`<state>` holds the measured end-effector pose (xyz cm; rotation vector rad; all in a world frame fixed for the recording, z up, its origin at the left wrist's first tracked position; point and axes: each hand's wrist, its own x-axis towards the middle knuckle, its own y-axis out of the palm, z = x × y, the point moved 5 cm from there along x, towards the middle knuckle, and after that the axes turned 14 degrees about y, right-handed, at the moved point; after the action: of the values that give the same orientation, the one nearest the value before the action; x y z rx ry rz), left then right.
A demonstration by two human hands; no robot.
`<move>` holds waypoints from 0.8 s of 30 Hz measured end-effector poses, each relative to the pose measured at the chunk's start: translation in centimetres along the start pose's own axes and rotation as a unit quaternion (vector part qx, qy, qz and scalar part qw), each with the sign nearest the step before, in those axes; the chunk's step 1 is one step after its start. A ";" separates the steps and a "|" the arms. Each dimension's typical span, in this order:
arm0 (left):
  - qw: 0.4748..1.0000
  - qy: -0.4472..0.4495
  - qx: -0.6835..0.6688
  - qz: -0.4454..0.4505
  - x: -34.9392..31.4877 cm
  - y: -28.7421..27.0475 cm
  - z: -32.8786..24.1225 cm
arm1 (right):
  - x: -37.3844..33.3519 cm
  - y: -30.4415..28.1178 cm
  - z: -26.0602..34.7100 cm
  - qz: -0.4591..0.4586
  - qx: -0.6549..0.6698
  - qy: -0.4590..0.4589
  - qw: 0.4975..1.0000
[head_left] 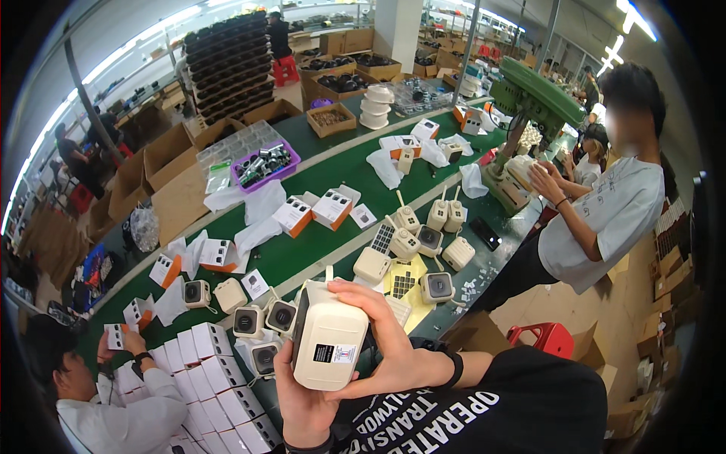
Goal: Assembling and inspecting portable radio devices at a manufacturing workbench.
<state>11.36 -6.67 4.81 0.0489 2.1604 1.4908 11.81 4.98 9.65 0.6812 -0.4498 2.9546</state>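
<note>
Both hands hold a cream boxy device [333,333] with rounded corners and a small strap on top, tilted close in front of me. A black-and-white label shows on the side facing up. My left hand [302,401] grips its left edge from below. My right hand [397,344] wraps the top and right side, with the thumb along the bottom edge. Just beyond, more cream devices [372,265] with round dark fronts or straps stand in a cluster. A yellow sheet with dark square stickers [404,281] lies among them.
A green conveyor belt [302,253] crosses ahead, carrying white-orange boxes [333,208] and white bags. Stacked white boxes [208,371] stand at left beside a co-worker [121,408]. Another person [605,189] stands at right near a green drill press [541,91]. A phone [485,233] lies on the table.
</note>
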 end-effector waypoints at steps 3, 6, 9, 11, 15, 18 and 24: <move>0.998 0.048 0.044 -0.018 0.0 0.0 0.1 | -0.1 -0.2 -0.3 0.012 0.043 0.000 0.999; 0.936 0.275 0.220 0.026 -0.1 -0.2 -1.9 | -0.2 0.2 -0.4 0.034 0.102 0.012 0.994; 0.796 0.470 0.369 0.098 -2.0 3.0 -4.0 | -0.3 0.5 -1.2 0.075 0.167 0.061 0.981; 0.752 0.479 0.436 0.123 -2.9 3.6 -4.0 | -0.4 0.6 -1.2 0.119 0.221 0.094 0.963; 0.656 0.562 0.488 0.125 -3.3 2.5 -4.5 | -0.1 0.4 -0.9 0.132 0.185 0.059 0.972; 0.637 0.570 0.498 0.149 -3.5 2.8 -4.6 | -0.5 0.4 -0.9 0.162 0.296 0.113 0.935; 0.475 0.586 0.550 0.358 -4.1 4.8 -3.1 | 0.4 -0.8 -2.7 0.261 0.416 0.203 0.847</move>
<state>12.40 -8.74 11.52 0.5778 4.2528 -0.3867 10.45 6.52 7.73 -0.1141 0.8748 3.6065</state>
